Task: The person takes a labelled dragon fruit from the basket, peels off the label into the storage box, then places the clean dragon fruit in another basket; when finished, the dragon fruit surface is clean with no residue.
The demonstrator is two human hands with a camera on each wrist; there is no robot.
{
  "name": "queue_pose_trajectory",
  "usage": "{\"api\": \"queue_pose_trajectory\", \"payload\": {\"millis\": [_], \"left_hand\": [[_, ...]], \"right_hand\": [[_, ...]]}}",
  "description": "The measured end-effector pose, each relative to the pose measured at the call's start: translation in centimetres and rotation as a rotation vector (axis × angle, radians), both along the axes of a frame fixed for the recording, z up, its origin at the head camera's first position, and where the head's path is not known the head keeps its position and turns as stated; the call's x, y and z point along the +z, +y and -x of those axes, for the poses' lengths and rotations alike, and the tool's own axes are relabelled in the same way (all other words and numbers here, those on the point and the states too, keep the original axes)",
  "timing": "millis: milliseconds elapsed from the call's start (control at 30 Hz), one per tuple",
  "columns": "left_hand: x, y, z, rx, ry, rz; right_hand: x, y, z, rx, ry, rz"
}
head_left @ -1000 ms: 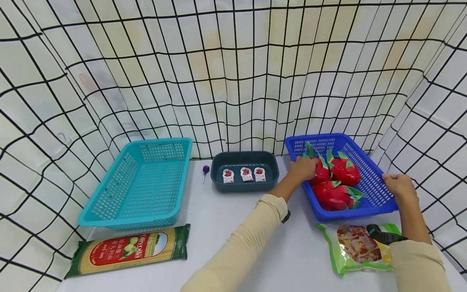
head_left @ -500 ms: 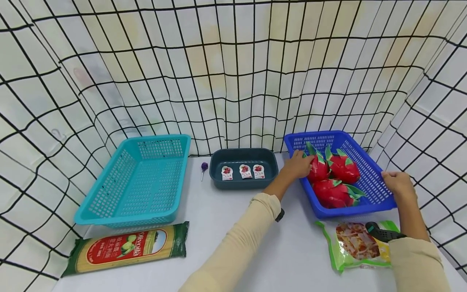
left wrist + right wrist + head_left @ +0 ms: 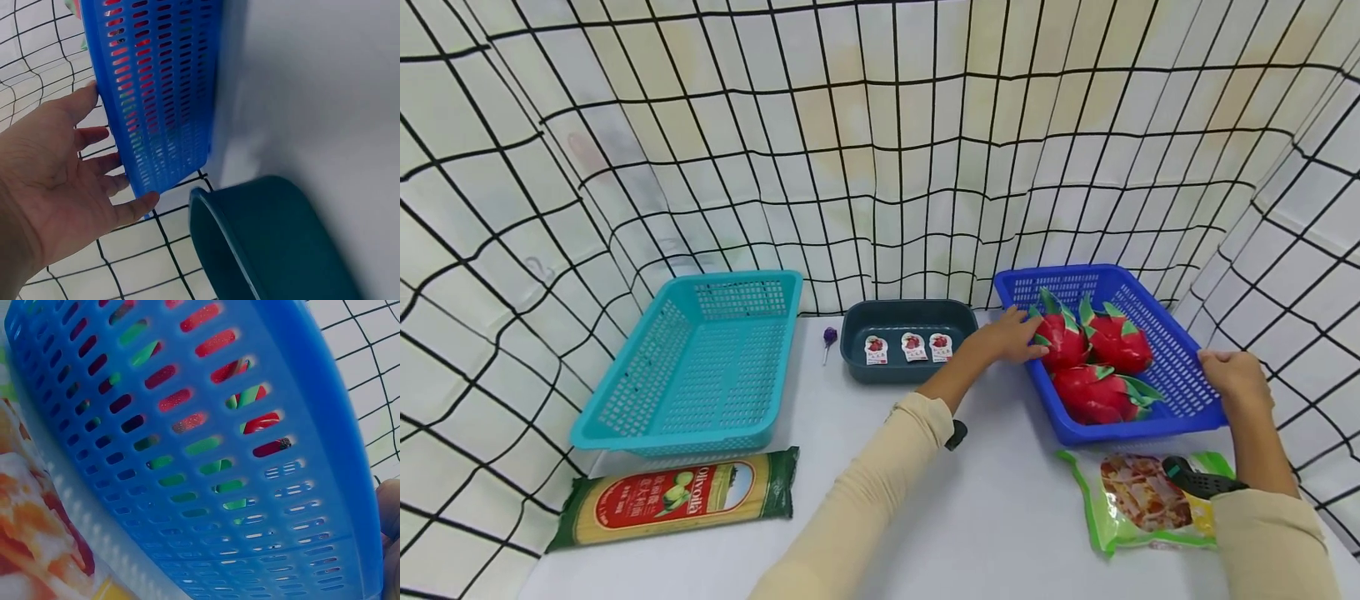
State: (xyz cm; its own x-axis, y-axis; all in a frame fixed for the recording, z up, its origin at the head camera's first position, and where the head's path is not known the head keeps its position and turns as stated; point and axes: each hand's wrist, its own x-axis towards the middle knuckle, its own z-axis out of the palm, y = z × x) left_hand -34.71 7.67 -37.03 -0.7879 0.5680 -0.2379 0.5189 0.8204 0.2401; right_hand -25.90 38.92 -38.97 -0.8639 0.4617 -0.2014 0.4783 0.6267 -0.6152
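Observation:
A blue plastic basket (image 3: 1180,333) at the right holds three red dragon fruits (image 3: 1118,343) with green leaf tips. At its left rim is my left hand (image 3: 1007,337), fingers spread and mostly straight. In the left wrist view that hand (image 3: 69,175) has its fingertips right at the basket's edge (image 3: 103,94), with nothing in the palm. My right hand (image 3: 1236,379) grips the right rim, fingers curled over it. The right wrist view shows the slotted basket wall (image 3: 206,444) close up, and only a bit of the right hand (image 3: 390,519) at the edge.
A dark teal tray (image 3: 910,375) with three fruit stickers (image 3: 913,347) stands centre back, beside a purple lollipop (image 3: 829,337). A turquoise basket (image 3: 715,367) and spaghetti pack (image 3: 677,498) are on the left. A green-edged food bag (image 3: 1150,500) lies before the blue basket. Black netting surrounds the back.
My left hand has drawn back left from over a dragon fruit to the basket's rim, and its fingers have spread. The right hand stays on the rim.

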Motion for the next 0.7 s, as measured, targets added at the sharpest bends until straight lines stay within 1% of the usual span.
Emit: {"api": "queue_pose_trajectory", "payload": {"millis": [133, 233, 300, 367, 433, 500, 567, 600, 633, 700], "left_hand": [[-0.1, -1.1, -0.5, -0.037, 0.000, -0.024], [-0.3, -2.2, -1.0, -0.048, -0.007, -0.044], [-0.4, -3.1, -1.4, -0.044, -0.007, -0.048], [-0.4, -4.3, -1.9, -0.023, -0.004, -0.053], [-0.4, -5.8, -2.4, -0.011, 0.031, -0.055], [-0.4, -7.4, -3.0, 0.023, 0.070, -0.073], [-0.5, -9.2, -3.6, 0.060, 0.114, -0.097], [-0.6, -10.1, -3.8, 0.077, 0.142, -0.105], [-0.6, -11.0, -4.0, 0.099, 0.161, -0.127], [-0.6, -12.5, -4.2, 0.134, 0.217, -0.133]], "right_hand": [[-0.1, 0.2, -0.3, -0.010, 0.029, -0.038], [-0.2, 0.3, -0.5, -0.023, 0.055, -0.051], [-0.3, 0.4, -0.3, -0.056, 0.101, -0.053], [-0.4, 0.4, -0.1, -0.103, 0.150, -0.035], [-0.5, 0.4, 0.2, -0.186, 0.212, 0.026], [-0.7, 0.3, 0.3, -0.273, 0.276, 0.078], [-0.9, 0.0, 0.4, -0.341, 0.330, 0.118], [-0.9, -0.2, 0.5, -0.361, 0.355, 0.121], [-0.8, -0.5, 0.6, -0.363, 0.376, 0.109], [-0.4, -1.5, 0.7, -0.308, 0.426, 0.055]]}}
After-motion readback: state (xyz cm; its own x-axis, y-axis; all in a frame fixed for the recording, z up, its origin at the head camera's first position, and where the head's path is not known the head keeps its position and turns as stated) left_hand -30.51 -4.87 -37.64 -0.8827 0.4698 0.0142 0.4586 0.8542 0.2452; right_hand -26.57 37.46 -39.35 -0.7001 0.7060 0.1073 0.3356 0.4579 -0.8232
